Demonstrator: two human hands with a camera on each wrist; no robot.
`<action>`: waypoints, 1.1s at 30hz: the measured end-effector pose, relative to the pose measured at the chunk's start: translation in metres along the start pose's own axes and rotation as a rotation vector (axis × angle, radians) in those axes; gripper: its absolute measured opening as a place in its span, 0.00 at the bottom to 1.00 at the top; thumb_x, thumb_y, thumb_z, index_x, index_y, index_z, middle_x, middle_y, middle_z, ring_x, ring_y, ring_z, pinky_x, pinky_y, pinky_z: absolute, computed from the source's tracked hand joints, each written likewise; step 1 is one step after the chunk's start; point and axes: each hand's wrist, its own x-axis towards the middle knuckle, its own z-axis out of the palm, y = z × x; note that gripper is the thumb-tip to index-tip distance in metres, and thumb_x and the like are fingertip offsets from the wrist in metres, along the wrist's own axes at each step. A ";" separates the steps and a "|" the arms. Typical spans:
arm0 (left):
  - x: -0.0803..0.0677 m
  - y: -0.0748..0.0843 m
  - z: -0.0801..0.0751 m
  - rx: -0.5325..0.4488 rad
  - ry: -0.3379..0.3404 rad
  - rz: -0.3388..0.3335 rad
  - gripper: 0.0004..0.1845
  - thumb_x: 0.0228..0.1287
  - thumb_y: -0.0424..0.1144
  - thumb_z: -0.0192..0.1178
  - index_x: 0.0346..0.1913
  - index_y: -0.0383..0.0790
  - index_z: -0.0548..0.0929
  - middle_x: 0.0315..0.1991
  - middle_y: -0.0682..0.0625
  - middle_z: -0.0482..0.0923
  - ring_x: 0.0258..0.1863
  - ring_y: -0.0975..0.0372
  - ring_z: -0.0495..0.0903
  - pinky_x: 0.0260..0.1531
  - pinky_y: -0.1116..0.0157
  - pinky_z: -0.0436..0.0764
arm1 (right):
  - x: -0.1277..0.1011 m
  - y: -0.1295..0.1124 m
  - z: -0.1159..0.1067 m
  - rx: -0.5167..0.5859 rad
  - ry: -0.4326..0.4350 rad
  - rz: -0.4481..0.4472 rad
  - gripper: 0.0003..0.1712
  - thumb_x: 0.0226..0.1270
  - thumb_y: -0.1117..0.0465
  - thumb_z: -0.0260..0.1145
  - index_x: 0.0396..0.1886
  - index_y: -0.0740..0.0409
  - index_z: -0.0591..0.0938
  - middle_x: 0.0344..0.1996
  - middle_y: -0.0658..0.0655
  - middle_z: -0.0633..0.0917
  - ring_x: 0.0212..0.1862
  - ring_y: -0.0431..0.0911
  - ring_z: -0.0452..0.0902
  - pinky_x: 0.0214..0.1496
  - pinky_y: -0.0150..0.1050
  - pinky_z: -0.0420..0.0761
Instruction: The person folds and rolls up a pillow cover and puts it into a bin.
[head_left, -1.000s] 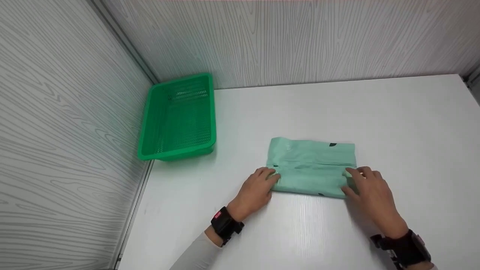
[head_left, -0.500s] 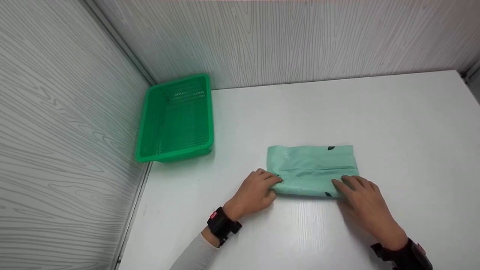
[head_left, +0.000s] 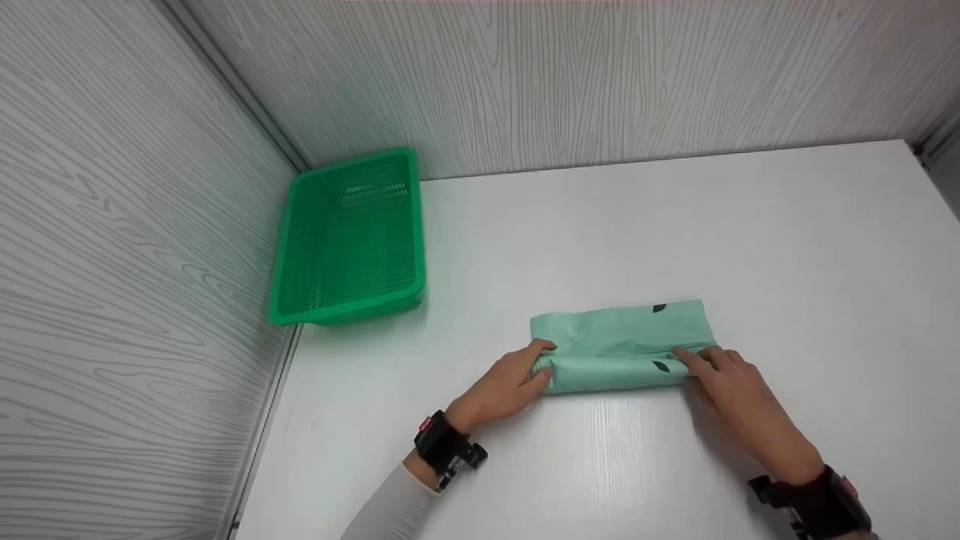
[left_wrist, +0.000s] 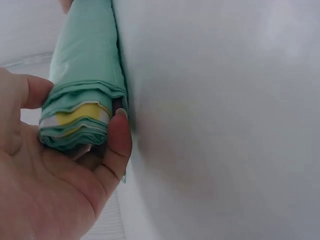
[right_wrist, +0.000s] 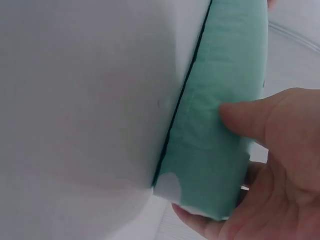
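Note:
A mint-green plastic sheet (head_left: 615, 330) with dark leaf prints lies on the white table, its near part folded over into a thick flat roll. At the roll's left end my left hand (head_left: 510, 382) grips it, thumb on one side and fingers curled round the other. The left wrist view shows stacked layers at that end of the sheet (left_wrist: 90, 55), with yellow and white between the green. My right hand (head_left: 739, 405) holds the right end. In the right wrist view its thumb (right_wrist: 245, 117) presses the roll's face, while the other fingers are partly hidden behind.
A green plastic basket (head_left: 349, 307) with slotted walls stands at the back left, against the wood-grain side panel (head_left: 127, 300). Another wood-grain panel (head_left: 562, 82) runs along the table's far edge. Black camera bands (head_left: 448, 450) sit on both wrists.
Both hands have folded the sheet's near part over, away from the body. The flat part beyond has become narrower, and its far edge has come nearer. The basket stays in place.

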 end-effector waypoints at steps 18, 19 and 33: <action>0.002 0.014 0.005 0.390 0.315 0.021 0.19 0.72 0.49 0.50 0.58 0.42 0.73 0.44 0.51 0.72 0.42 0.61 0.72 0.41 0.64 0.74 | 0.011 0.006 0.003 -0.025 -0.015 0.145 0.39 0.57 0.62 0.70 0.69 0.54 0.66 0.52 0.67 0.71 0.57 0.65 0.62 0.51 0.68 0.61; 0.000 0.016 0.005 0.443 0.323 0.068 0.18 0.71 0.48 0.51 0.57 0.43 0.74 0.45 0.51 0.72 0.45 0.60 0.72 0.43 0.64 0.73 | 0.011 0.007 0.004 -0.031 -0.020 0.147 0.41 0.57 0.61 0.70 0.70 0.53 0.65 0.54 0.68 0.70 0.59 0.66 0.60 0.53 0.69 0.59; 0.005 0.018 0.013 0.698 0.218 0.187 0.25 0.58 0.31 0.60 0.60 0.45 0.76 0.56 0.53 0.77 0.59 0.58 0.72 0.53 0.59 0.74 | 0.019 0.007 0.006 0.014 -0.139 0.235 0.40 0.65 0.55 0.61 0.74 0.55 0.57 0.70 0.70 0.54 0.71 0.67 0.42 0.61 0.73 0.41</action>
